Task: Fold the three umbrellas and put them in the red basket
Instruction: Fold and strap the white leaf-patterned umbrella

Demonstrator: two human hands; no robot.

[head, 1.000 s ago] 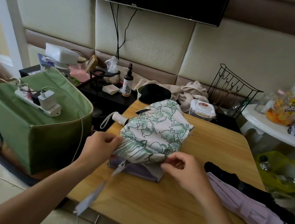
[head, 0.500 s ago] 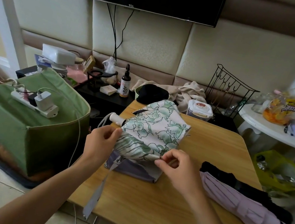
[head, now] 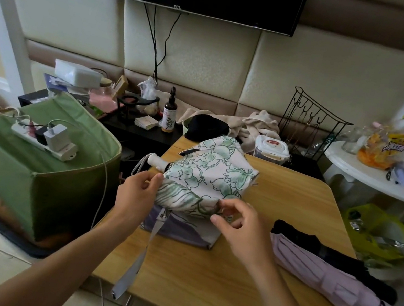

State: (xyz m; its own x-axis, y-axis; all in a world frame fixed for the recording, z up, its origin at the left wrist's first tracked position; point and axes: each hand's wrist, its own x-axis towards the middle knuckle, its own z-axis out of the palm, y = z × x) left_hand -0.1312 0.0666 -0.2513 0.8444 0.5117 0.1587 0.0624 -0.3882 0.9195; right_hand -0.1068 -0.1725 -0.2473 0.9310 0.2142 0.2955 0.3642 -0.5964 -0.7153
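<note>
A white umbrella with a green leaf print (head: 207, 175) lies loosely gathered on the wooden table (head: 212, 284), its white handle (head: 157, 161) pointing left. My left hand (head: 138, 193) pinches the canopy's near fold by the handle. My right hand (head: 241, 227) pinches the same fold at its right end. A grey closure strap (head: 138, 260) hangs from the umbrella over the table's front edge. A collapsed lilac umbrella (head: 334, 281) lies at the right, with a black umbrella (head: 324, 251) just behind it. No red basket is in view.
A green fabric box (head: 37, 177) carrying a power strip (head: 44, 138) stands left of the table. Behind the table are a brown bottle (head: 169, 116), a black cap (head: 206, 128), a lidded plastic container (head: 271, 149) and a wire rack (head: 311, 121). A white side table (head: 380, 178) with snacks stands right.
Both hands have rolled the near fold of the leaf-print canopy up and away from me. The strap now hangs farther over the table edge.
</note>
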